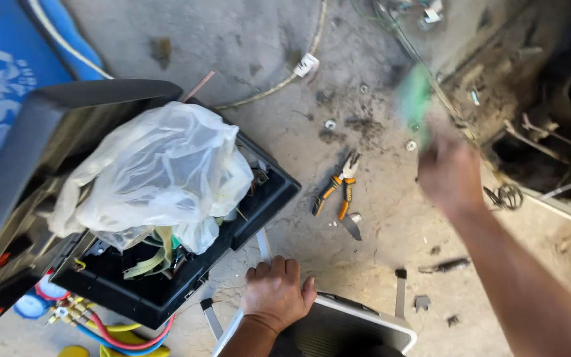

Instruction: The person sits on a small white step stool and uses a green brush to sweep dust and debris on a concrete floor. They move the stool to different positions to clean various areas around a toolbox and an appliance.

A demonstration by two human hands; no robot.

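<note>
My left hand (275, 291) rests palm down on the edge of a white and grey panel (338, 325) at the bottom of the view, fingers curled over its rim. Raised over the concrete floor at the right, my right hand (449, 176) is blurred by motion. It grips a green object (415, 98), too blurred to identify. Orange-handled pliers (338, 188) lie on the floor between the two hands, with a dark blade-like piece (351, 227) just below them.
An open black toolbox (166, 264) stuffed with a clear plastic bag (160, 172) stands at the left, with gauge hoses (117, 330) below it. Washers, metal scraps and a cable (285, 76) litter the floor. A dark opening (550, 119) lies at the right.
</note>
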